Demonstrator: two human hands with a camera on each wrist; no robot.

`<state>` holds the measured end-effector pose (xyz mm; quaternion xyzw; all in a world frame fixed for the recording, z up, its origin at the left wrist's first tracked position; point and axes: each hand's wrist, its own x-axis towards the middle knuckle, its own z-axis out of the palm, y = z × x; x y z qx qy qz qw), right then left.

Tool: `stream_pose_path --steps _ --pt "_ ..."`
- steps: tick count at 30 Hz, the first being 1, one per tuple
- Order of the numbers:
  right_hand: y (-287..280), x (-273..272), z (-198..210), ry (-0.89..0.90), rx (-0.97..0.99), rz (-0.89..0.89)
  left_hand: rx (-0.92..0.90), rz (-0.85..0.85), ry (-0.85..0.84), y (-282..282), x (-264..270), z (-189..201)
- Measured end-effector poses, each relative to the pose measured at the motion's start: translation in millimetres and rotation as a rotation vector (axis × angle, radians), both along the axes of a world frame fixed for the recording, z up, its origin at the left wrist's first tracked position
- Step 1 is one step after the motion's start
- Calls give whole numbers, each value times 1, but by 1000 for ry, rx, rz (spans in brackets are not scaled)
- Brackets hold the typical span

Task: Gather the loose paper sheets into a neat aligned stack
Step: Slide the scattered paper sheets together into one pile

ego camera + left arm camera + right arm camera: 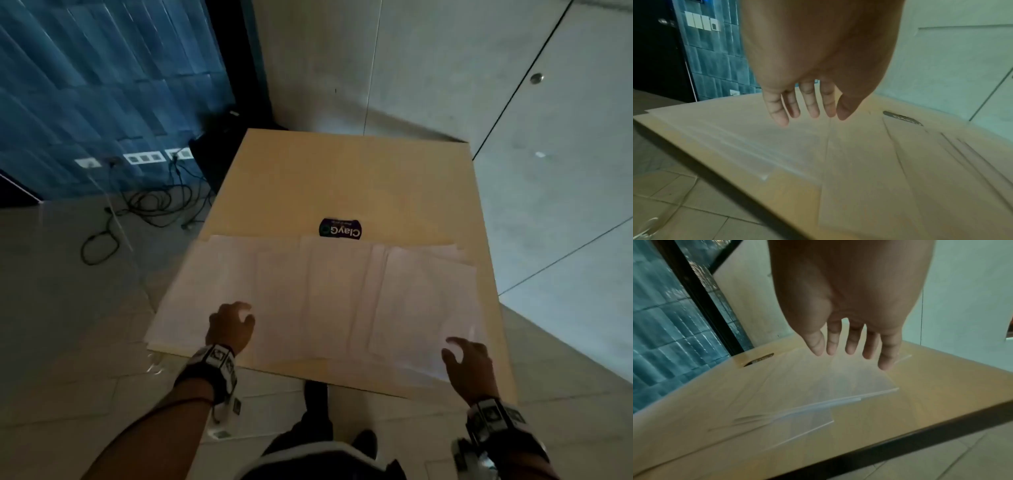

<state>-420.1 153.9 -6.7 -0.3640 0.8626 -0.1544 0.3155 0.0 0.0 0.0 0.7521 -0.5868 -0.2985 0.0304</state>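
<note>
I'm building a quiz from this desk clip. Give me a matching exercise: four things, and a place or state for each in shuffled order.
Things:
1. left hand
2. right hand
3. paper sheets
4. dark sticker

Places or states:
A. spread overlapping across the table
B. beyond the sheets' far edge
C. open at the spread's right end
D. open at the spread's left part

Pairs: 1-D, 2-C, 3-A, 4-B

1. A dark oval sticker (340,229) on the tabletop (325,178) reads "ClayG", upside down from the head view; smaller print above it is too blurred to read.
2. In both wrist views the same sticker appears edge-on, its lettering illegible.
3. Wristband (219,356) markers carry patterns, no readable words.
</note>
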Motion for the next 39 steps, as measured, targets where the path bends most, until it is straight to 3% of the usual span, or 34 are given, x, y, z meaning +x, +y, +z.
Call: stream_pose_path --steps 8,15,21,27,39 --pt "-31 7 -24 83 190 -90 162 83 -133 -68 23 -25" --pt "-48 5 -26 177 216 -167 245 213 -97 -94 43 -28" --pt "-61 -4 -30 90 256 -121 372 266 -98 -105 53 -26" --pt "-64 7 -32 142 338 -39 421 233 -110 -93 32 -27" --pt "-64 15 -24 135 343 4 479 236 0 -55 -60 -25"
